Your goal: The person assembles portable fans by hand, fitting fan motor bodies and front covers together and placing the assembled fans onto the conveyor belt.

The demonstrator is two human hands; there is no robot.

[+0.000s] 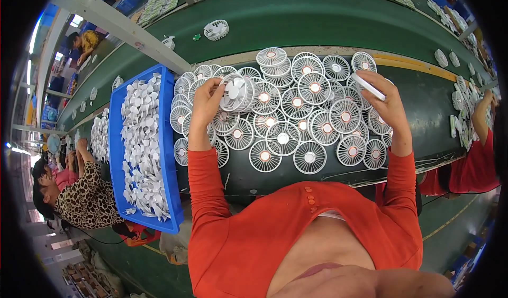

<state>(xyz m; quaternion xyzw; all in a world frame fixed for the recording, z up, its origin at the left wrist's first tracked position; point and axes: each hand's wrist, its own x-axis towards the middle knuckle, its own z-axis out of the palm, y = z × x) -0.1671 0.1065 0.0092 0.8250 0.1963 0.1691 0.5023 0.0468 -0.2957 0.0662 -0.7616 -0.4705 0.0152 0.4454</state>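
My left hand [205, 103] is closed on the rim of a round white fan head [236, 90], whose white blades show inside the cage. My right hand [390, 101] grips a round white fan cover [369, 87], seen nearly edge-on. Between and below both hands lies a heap of white round fan grilles [297, 102], many with a copper-coloured or white centre. They overlap on the dark green table [428, 123]. Left of the heap stands a blue bin [177, 205] full of loose white fan blades [142, 134].
Beyond the heap runs a green conveyor belt [312, 20] carrying a fan head [216, 30]. A pale metal post [132, 31] slants over the left side. Co-workers sit at both sides: a leopard-print sleeve [87, 187] at left, a red sleeve [473, 163] at right.
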